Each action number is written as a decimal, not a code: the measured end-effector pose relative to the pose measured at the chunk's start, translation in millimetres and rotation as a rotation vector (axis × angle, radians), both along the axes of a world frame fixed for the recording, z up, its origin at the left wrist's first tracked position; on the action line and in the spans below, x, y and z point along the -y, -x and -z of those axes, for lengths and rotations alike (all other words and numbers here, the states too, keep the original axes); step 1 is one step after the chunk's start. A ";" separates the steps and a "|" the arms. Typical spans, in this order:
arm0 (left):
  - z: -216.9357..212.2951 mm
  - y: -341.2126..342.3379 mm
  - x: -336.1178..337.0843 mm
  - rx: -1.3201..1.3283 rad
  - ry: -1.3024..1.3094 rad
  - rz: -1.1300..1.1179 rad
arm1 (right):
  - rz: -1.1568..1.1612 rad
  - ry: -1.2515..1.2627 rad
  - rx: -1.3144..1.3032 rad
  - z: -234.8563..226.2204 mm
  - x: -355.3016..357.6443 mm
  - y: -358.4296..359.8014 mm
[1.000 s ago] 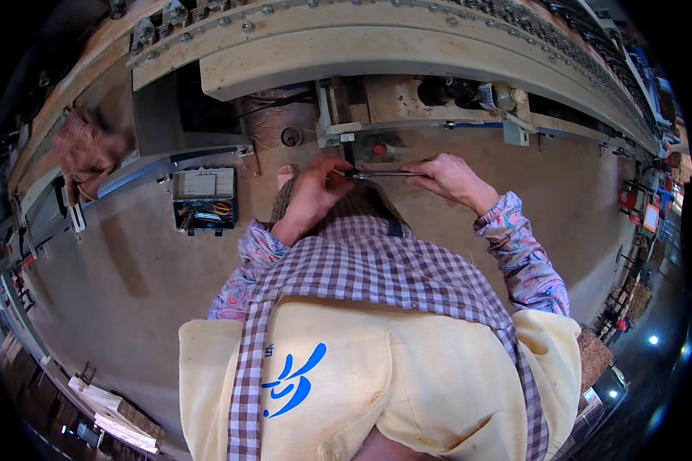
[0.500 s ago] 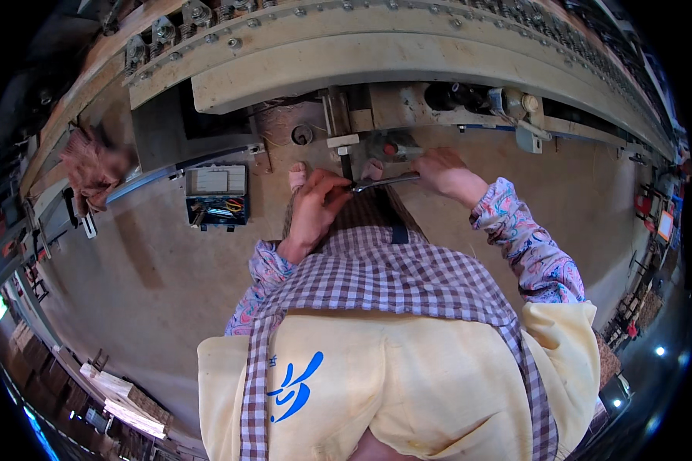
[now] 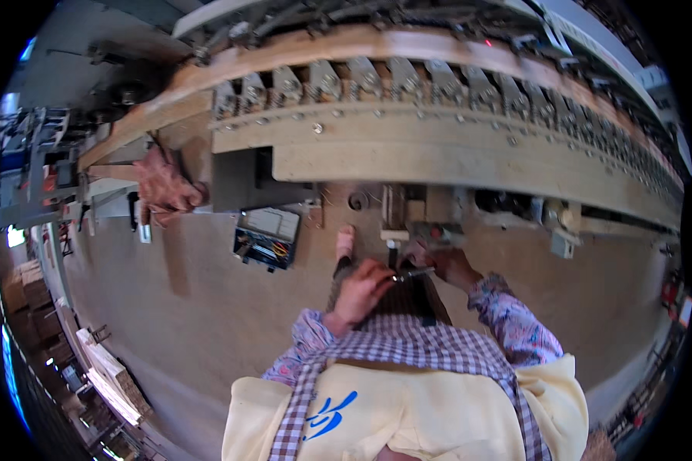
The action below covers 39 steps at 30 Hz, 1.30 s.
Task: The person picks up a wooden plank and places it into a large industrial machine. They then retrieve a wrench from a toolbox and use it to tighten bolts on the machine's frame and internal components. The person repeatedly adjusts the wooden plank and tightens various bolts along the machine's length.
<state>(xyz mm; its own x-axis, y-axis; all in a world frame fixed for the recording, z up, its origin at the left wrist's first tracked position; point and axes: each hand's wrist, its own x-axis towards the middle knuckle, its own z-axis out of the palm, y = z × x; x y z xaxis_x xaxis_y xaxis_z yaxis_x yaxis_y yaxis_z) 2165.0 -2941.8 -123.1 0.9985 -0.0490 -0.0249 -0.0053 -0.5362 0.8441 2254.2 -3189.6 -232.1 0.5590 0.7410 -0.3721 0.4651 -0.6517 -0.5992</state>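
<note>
A metal wrench (image 3: 418, 273) lies across the space between my hands, below the machine's front. My right hand (image 3: 452, 267) is closed round its handle end. My left hand (image 3: 361, 293) is closed too, its thumb and fingertips pinching the wrench's head end. Just beyond them, a dark threaded bolt (image 3: 393, 255) points toward me from a square metal block (image 3: 394, 234) under the machine. Whether the wrench's jaw touches the bolt is hard to tell, as the fingers partly cover it.
A long beige machine beam (image 3: 438, 154) with a row of spring clamps (image 3: 365, 77) runs across the far side. An open toolbox (image 3: 266, 237) stands on the floor to the left. Brown work gloves (image 3: 165, 184) hang at the far left. Stacked boards (image 3: 115, 375) lie at the lower left.
The view has shifted, showing more of the machine's top. My right hand has come nearer to my left, and the wrench's angle has changed. Both hands stay at the wrench.
</note>
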 end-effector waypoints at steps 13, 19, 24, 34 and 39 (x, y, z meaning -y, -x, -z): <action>-90.1 -77.1 -77.1 0.074 -0.082 -0.286 | 0.092 -0.101 0.019 31.1 -14.2 14.3; -142.9 -219.3 -184.5 0.380 -0.620 -0.173 | 0.178 -0.057 -0.004 24.4 -17.1 12.5; -112.4 -293.3 -203.9 0.344 -0.750 0.023 | 0.220 0.014 -0.017 20.4 -15.6 20.0; -104.0 -316.1 -234.5 0.206 -0.540 0.176 | 0.199 0.137 -0.103 9.2 -25.7 11.8; -103.9 -308.3 -238.3 0.174 -0.595 0.065 | 0.201 0.123 -0.098 9.0 -24.5 11.7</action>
